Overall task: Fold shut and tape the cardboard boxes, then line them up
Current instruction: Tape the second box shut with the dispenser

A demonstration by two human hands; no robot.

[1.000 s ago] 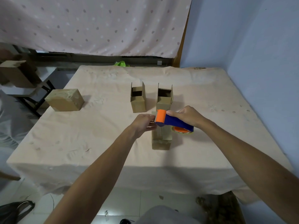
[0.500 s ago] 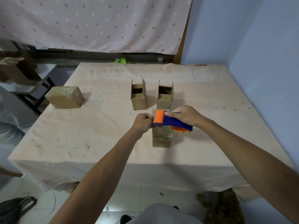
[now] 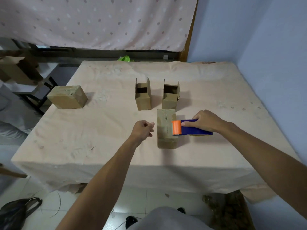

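Showing two open boxes [image 3: 143, 98], two closed boxes [image 3: 165, 118].

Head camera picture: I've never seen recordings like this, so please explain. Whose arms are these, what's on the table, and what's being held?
There is no machine here. The camera sits on a person's head, looking forward and down, so both arms are that person's own. The right hand grips a blue tape dispenser, its orange end at the right edge of a closed box lying on the cloth-covered table. The left hand is beside that box, fingers curled, nothing visible in them. Behind stand the left open box and the right open box, flaps up. A sealed box sits far left.
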